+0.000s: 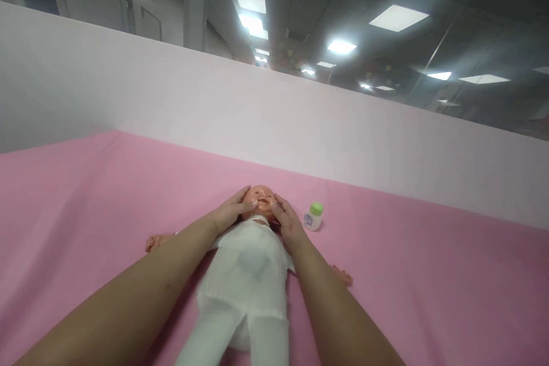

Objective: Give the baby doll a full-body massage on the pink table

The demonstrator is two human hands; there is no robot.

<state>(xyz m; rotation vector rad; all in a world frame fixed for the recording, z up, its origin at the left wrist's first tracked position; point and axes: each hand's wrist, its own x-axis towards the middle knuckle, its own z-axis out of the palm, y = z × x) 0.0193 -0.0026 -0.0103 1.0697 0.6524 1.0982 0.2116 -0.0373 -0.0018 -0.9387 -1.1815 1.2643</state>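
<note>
The baby doll [249, 274] lies on its back on the pink cloth [86, 211], its white-clad legs closest to us. Its head looks like hard, smooth plastic, its dressed body soft and light, so hold it at the head and body. The left hand [231, 210] and right hand [288, 222] cup its cheeks with flat, unclenched fingers; a small green-capped bottle [314, 217] stands just beside.

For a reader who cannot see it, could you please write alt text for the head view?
Two bare hands, left hand and right hand, cup the head of a baby doll in white clothes lying face-up on a pink sheet. A small green-capped bottle stands beside it.
</note>
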